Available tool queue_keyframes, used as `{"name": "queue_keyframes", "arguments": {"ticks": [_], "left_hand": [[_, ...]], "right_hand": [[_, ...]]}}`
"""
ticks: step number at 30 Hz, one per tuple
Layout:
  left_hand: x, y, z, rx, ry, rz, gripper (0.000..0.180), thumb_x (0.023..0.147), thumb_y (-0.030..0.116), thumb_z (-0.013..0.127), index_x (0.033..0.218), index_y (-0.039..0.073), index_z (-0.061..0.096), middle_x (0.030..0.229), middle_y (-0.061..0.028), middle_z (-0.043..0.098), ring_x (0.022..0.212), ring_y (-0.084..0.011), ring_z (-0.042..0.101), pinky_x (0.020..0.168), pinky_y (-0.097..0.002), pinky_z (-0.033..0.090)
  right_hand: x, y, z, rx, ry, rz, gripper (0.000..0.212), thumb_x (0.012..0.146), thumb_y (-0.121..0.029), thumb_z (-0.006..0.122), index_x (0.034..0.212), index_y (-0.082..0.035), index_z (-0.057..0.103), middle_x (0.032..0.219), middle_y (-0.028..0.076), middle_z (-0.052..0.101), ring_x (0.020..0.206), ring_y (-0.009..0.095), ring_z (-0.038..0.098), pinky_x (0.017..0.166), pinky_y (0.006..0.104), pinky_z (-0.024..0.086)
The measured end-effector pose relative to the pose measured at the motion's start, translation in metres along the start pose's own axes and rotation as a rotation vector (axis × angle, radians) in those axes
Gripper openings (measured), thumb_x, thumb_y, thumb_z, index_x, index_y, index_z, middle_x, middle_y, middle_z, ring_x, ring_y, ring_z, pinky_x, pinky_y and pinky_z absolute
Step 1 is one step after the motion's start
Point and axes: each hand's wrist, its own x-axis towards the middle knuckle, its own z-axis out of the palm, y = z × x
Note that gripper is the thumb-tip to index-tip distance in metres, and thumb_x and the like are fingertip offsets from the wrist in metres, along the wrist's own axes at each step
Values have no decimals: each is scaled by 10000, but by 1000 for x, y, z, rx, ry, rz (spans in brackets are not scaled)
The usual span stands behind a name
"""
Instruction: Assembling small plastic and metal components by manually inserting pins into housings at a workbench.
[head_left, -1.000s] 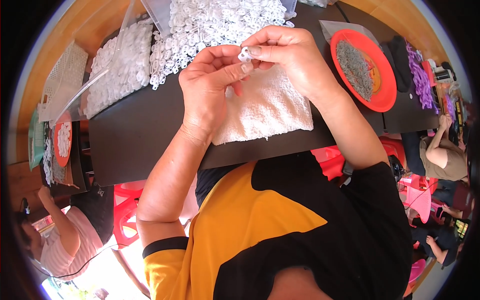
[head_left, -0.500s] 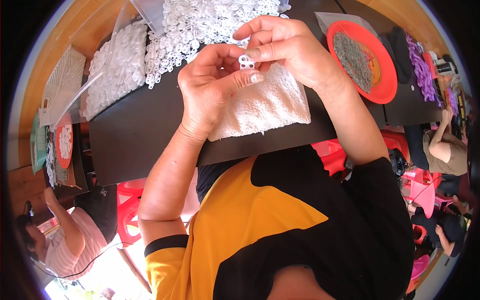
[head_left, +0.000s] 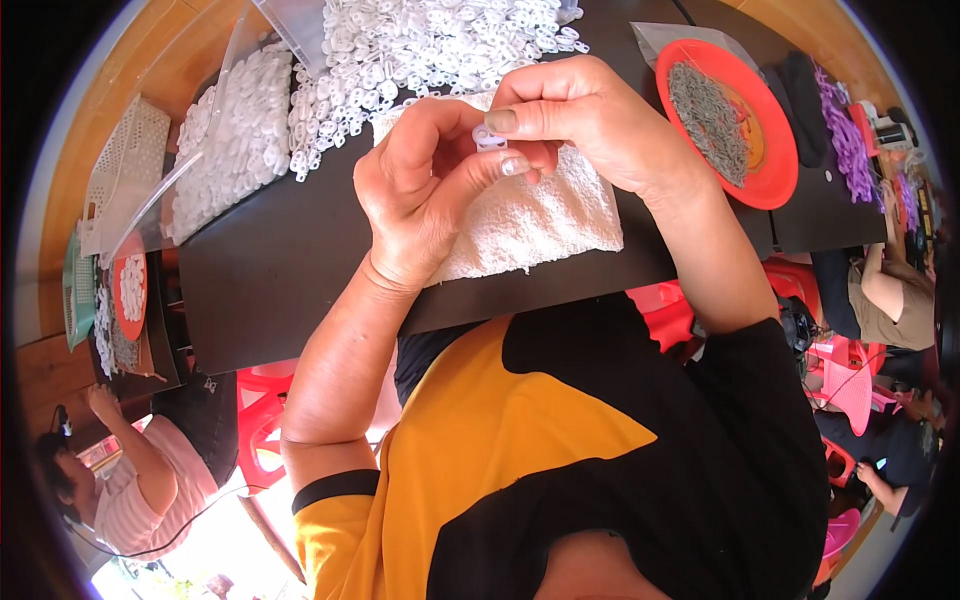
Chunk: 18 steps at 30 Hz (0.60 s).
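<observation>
A small white plastic piece with round holes (head_left: 488,141) is pinched between my two hands above a white towel (head_left: 545,230). My left hand (head_left: 425,185) grips it from below with the thumb and curled fingers. From the other side, my right hand (head_left: 600,125) presses its thumb onto the top of the piece. My fingers partly cover it. Just beyond the hands spreads a heap of similar white pieces (head_left: 410,50).
A neat white stack of pieces (head_left: 235,140) lies left beside a clear plastic sheet. At right, a red oval dish (head_left: 778,150) holds small grey parts (head_left: 708,120), with purple pieces (head_left: 842,130) beyond. Co-workers sit on both sides.
The right hand has come down and its fingers have closed in around the white piece. The piece has tilted and sits slightly lower between the thumbs.
</observation>
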Motion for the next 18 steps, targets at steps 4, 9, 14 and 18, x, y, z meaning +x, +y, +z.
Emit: {"name": "queue_keyframes", "arguments": {"ticks": [4, 9, 14, 18], "left_hand": [[-1, -1, -1, 51, 4, 47, 302, 741, 101, 832, 936, 20, 617, 728, -5, 603, 626, -47, 550, 550, -187, 457], [0, -3, -1, 121, 15, 146, 313, 729, 113, 837, 914, 23, 601, 703, -9, 574, 582, -69, 517, 514, -205, 432], [-1, -7, -2, 160, 23, 205, 324, 716, 128, 842, 893, 28, 590, 684, -18, 552, 550, -100, 497, 492, -225, 416], [1, -5, -8, 244, -13, 272, 290, 750, 136, 818, 875, 23, 583, 681, -26, 550, 549, -106, 499, 484, -235, 416]], "right_hand": [[-3, -2, 4, 2, -12, 10, 219, 915, -192, 641, 806, -3, 652, 637, 18, 578, 560, 81, 549, 524, 219, 440], [-3, -3, 6, -43, -24, 15, 210, 938, -175, 610, 821, -5, 648, 645, 14, 580, 577, 74, 559, 528, 200, 429], [-5, -1, 11, -8, -16, 19, 209, 939, -170, 603, 813, -9, 646, 641, 14, 580, 565, 70, 558, 519, 198, 417], [-3, 5, 14, 32, -36, 14, 200, 944, -156, 586, 826, -2, 634, 652, 20, 582, 553, 83, 557, 515, 199, 414]]}}
